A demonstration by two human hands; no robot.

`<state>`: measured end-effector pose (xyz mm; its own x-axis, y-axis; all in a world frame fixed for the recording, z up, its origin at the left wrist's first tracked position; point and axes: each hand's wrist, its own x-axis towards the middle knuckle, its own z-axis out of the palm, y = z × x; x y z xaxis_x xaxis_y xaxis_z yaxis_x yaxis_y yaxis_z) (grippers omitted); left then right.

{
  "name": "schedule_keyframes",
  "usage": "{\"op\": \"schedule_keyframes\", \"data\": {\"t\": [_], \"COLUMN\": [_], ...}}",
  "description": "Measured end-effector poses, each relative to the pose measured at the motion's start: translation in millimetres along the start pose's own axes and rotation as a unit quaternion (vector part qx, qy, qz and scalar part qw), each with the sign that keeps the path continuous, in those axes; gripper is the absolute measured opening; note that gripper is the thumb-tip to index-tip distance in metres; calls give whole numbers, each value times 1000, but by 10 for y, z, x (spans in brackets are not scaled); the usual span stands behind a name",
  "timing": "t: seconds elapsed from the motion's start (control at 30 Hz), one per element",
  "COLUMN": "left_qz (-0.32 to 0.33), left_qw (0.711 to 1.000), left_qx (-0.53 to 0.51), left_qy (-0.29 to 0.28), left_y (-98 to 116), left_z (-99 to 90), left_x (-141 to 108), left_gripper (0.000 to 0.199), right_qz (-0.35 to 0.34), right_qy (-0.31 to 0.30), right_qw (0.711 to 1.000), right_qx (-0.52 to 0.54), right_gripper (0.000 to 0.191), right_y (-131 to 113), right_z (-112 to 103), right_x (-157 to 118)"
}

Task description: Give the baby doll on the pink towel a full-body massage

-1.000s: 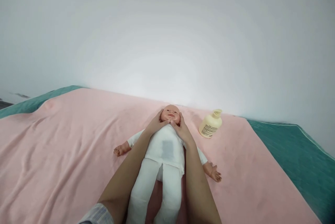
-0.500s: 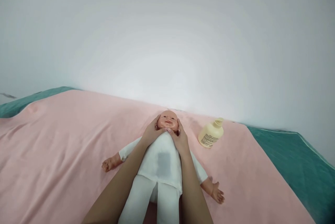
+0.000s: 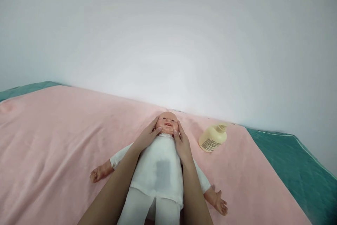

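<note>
A baby doll point(image 3: 158, 172) with a white cloth body lies on its back, its legs toward me and its arms spread to both sides. My left hand point(image 3: 147, 135) cups the left side of the doll's plastic head point(image 3: 167, 121), thumb on the cheek near the mouth. On the opposite cheek rests my right hand point(image 3: 182, 144), with its thumb by the jaw and its fingers along the side of the head. Both hands hold the head between them. A grey-blue patch marks the front of the white body. My fingertips behind the head are partly hidden.
A pale yellow pump bottle point(image 3: 212, 138) with a printed label stands right of the doll's head. Under everything lies a pink cloth point(image 3: 65, 140), wrinkled at the left, over a green sheet point(image 3: 297, 169). A white wall point(image 3: 168, 35) rises behind.
My thumbs have slid apart from under the doll's chin, outward and up onto its cheeks. The neck edge of the white body now shows. The camera view has shifted slightly.
</note>
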<state>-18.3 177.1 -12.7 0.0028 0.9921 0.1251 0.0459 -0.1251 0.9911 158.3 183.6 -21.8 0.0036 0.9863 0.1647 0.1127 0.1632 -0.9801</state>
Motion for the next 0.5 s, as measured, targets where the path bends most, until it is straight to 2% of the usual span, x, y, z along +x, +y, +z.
{"op": "schedule_keyframes", "data": {"t": [0.2,0.33,0.5], "left_qz": [18,9,25], "left_qw": [999,999,999], "left_qx": [-10,-17,0], "left_qy": [-35,-32,-31], "left_y": [30,62,32], "left_z": [-21,19,76], "left_x": [12,10,36], "left_gripper": [66,71,77], "right_qz": [2,29,26], "right_qy": [4,8,-1], "right_qw": [1000,1000,1000], "right_qx": [15,-3,-12], "right_gripper": [64,65,78], "right_y": [-35,-73,-70], "right_z": [-7,13,48], "right_x": [-6,-26,-44]}}
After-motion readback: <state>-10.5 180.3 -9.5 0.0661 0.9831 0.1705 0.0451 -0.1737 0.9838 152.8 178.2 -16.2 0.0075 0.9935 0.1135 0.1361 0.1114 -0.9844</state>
